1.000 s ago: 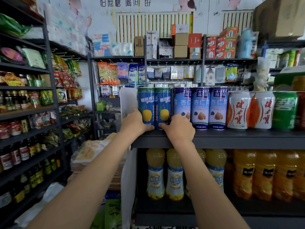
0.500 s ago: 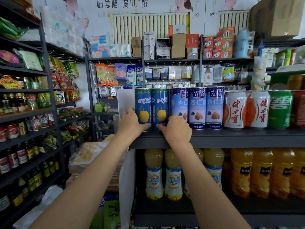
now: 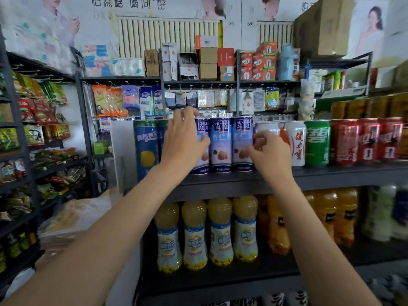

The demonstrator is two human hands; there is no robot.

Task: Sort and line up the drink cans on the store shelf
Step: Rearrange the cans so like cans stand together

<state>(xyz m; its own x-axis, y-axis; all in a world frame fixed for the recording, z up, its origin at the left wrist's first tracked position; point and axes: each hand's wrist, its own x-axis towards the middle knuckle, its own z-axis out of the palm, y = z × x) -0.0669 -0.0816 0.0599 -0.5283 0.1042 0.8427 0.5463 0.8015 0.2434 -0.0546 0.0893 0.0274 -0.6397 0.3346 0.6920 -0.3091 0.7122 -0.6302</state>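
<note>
Change: both hands have left the two green-blue lemon cans [image 3: 146, 149] at the shelf's left end and shifted right, onto the trio of pale blue almond cans [image 3: 220, 144].
Left hand [image 3: 184, 138]: laid over the leftmost almond can, fingers reaching up near its rim, thumb across its front; it looks like a loose grasp, though motion blur keeps me from being sure.
Right hand [image 3: 270, 151]: fingers curled at the right side of the rightmost almond can, just where it meets the white cans [image 3: 294, 143]; whether it pinches the can or only touches it, I cannot tell.
Cans: all stand upright, long axis vertical, in one row along the front of the dark shelf [image 3: 331, 176], with green can [image 3: 317, 142] and red cans [image 3: 367, 140] further right.
Key relation: the almond trio sits between the two hands, left hand nearer its left flank, right hand nearer its right.
Judgement: a squeeze inward would likely close the group's gaps.
</note>
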